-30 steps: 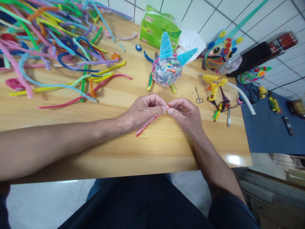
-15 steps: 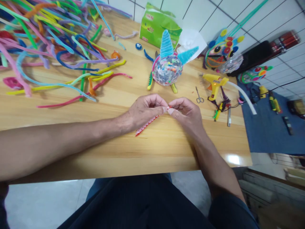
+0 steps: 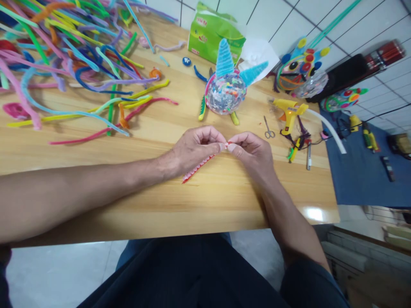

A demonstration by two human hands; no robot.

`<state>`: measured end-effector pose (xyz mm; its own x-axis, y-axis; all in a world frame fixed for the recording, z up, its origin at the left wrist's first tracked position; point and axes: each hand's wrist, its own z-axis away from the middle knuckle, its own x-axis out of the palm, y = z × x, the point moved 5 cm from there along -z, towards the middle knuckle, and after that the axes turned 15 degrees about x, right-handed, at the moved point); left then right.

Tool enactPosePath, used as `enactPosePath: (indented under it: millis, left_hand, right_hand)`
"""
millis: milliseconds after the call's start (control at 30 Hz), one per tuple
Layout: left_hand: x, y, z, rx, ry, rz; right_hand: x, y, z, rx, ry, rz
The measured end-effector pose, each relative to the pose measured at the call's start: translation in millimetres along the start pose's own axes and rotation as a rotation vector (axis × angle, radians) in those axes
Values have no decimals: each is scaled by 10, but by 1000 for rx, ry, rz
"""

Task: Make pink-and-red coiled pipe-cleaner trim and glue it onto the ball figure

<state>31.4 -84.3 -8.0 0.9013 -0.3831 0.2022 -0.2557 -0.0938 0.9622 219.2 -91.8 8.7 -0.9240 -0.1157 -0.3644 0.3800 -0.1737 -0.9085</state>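
Note:
A pink and red twisted pipe cleaner strip [image 3: 197,169] slants under my left hand, its lower end by the tabletop. My left hand [image 3: 201,147] pinches it near the upper end between thumb and fingers. My right hand [image 3: 252,152] pinches the same end from the other side, with the fingertips of both hands meeting there. The gripped part is mostly hidden by the fingers. Beyond my hands stands a clear ball [image 3: 225,95] filled with colourful bits, bearing two light-blue pipe cleaner ears [image 3: 224,60]. Green-and-yellow plier handles [image 3: 202,109] stick out beneath it.
A heap of colourful pipe cleaners [image 3: 80,77] covers the table's left. Behind the ball stands a green tissue pack [image 3: 213,36]. Small scissors [image 3: 268,128], a yellow glue gun [image 3: 290,113] and a pen [image 3: 308,156] lie to the right. A decorated bottle [image 3: 293,72] lies farther back.
My right thumb has shifted very slightly at the pinched end. Otherwise both hands and the strip stay in place.

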Motion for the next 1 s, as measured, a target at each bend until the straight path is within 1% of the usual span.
enactPosePath:
  millis: [167,333,467,567,833,1000]
  left_hand:
    - [3,3,3,-17,3,12]
    - [9,-1,-3,-28,15,40]
    - [12,-9,-9,-26,23,51]
    - [13,-10,-8,-36,20,48]
    - [26,7,1,-69,23,51]
    - [34,-3,0,-56,27,60]
  right_hand:
    - [-4,2,-1,-8,23,22]
    - [-18,-60,25,-33,21,41]
    - [-26,-65,32,-31,12,-2]
    - [-33,-58,27,-38,31,-30]
    - [-71,-136,80,-51,116,113]
    - [-90,-130,82,-35,105,80]
